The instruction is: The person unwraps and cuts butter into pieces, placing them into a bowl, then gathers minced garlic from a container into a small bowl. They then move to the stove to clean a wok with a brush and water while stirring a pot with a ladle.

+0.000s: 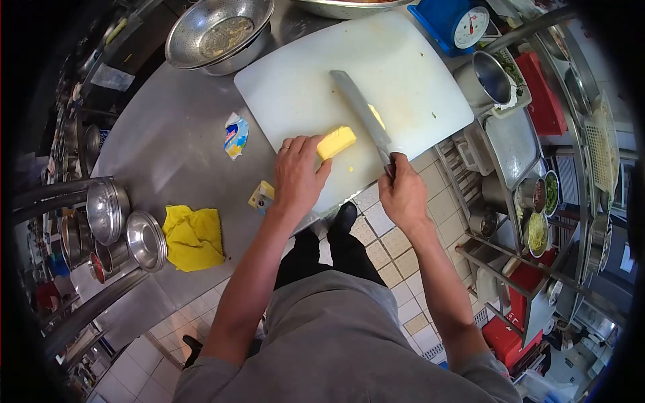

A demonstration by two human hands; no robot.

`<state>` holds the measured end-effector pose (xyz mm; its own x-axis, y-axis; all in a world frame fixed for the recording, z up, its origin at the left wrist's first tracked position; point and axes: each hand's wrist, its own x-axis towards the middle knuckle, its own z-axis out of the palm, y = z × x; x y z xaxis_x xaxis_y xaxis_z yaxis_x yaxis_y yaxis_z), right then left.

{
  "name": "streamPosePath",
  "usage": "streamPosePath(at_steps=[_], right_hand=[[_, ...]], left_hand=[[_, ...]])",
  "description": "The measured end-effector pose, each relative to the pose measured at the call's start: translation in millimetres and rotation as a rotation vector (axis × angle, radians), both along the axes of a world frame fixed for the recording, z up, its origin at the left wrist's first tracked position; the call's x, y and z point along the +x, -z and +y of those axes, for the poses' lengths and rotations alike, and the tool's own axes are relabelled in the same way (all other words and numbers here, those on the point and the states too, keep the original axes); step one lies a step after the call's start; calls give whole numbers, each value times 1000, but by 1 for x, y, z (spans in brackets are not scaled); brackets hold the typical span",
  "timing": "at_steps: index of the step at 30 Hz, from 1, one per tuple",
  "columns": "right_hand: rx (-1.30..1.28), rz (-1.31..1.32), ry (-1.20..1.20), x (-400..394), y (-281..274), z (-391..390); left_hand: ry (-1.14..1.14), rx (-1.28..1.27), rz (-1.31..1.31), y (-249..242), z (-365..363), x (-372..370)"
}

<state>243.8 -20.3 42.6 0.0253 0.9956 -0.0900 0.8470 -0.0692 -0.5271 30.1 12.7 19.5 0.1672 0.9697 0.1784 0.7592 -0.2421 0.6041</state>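
A block of butter (336, 143) lies on the white cutting board (282, 87). My left hand (297, 171) holds its near left end between thumb and fingers. In my right hand (404, 195) is the handle of a large kitchen knife (361, 104). The blade points away from me, to the right of the block and apart from it. A thin piece of butter (376, 115) shows at the blade's right side, partly hidden by it. Small yellow crumbs dot the board near the block. A torn blue and white wrapper (235, 136) rests left of the board.
By my left wrist is another yellow piece with packaging (262, 196). A yellow cloth (193, 237) and stacked metal bowls (146, 240) are at the left. A colander (220, 32) stands behind. A blue scale (451, 25) and metal pot (485, 79) border the board's right side.
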Motion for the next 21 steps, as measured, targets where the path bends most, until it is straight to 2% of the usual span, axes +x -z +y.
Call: streamPosePath(at_steps=[2,3,5,13,16,18,21], right_hand=[[-45,190,73,-3,-9,-3],[-49,189,68,-6,-14,-7],[-24,354,55,-15,-26,-13],[-126,380,22,-37,-44,-6],[-47,428,12,-44,-67,-11],[192,477,-61,-45,-80,-10],[257,493,-90,-43,-88,-9]], left_hand=[[-21,9,-23,2,1,4],[-32,18,-47,4,1,4],[-48,37,-90,6,-1,5],[-116,89,-188,15,-7,3],[-100,96,-214,17,-7,1],[-117,86,-208,18,-7,2],[-97,48,-236,18,-6,1]])
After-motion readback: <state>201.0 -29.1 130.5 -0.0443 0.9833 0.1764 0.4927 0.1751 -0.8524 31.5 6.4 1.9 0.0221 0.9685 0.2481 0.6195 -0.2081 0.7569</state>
